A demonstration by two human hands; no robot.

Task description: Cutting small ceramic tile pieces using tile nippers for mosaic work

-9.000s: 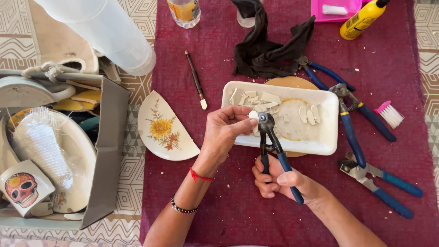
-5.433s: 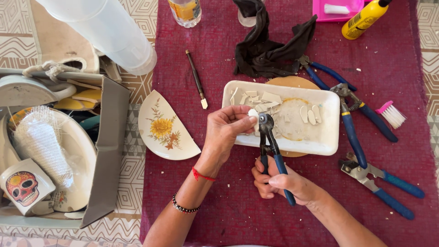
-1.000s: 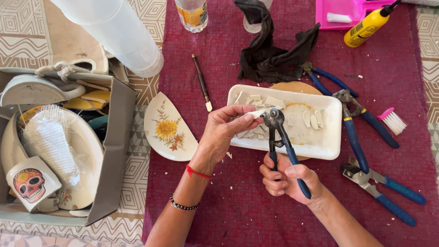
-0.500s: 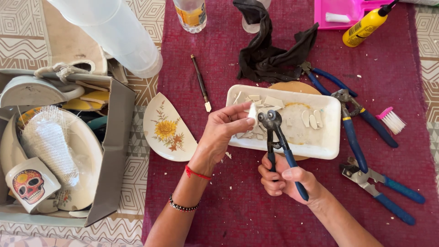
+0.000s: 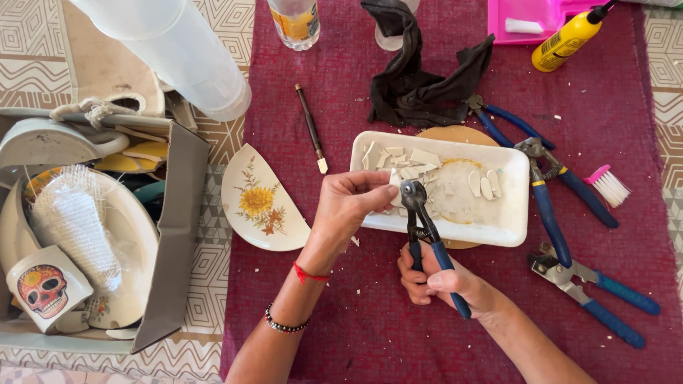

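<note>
Big picture first: I'm working over a maroon cloth (image 5: 370, 313) w/ a cardboard box (image 5: 174, 235) of crockery off to my left — plates, a skull-print cup (image 5: 44, 290), some white mesh. None of that looks touched right now.

Next down, the white tray (image 5: 514, 213) in front of me, sitting on a round wooden disc (image 5: 455, 135). It already holds a fair scatter of cut ceramic bits (image 5: 409, 162) at its far left and a few oval ones (image 5: 482, 186) toward the middle, so a good batch looks done. Most of the tray floor is bare though, and the flowered plate fragment (image 5: 260, 203) lying just left of the tray is uncut — I'd judge I'm partway, w/ plenty left.

Spare tools: two blue-handled pliers (image 5: 544, 185) right of the tray, a third pair (image 5: 594, 295) nearer me, a pink brush (image 5: 606, 185), a thin pick (image 5: 311, 128).

Now my grip. Right hand (image 5: 445, 284) is wrapped round the blue handles of the wheeled nippers (image 5: 420, 213), squeezed narrow. Left hand (image 5: 348, 206) pinches a small white ceramic piece (image 5: 393, 179) btwn thumb and fingertips — right at the nipper head, over the tray's near-left edge. Can't tell if the wheels are biting it yet — my fingers hide the contact.
</note>
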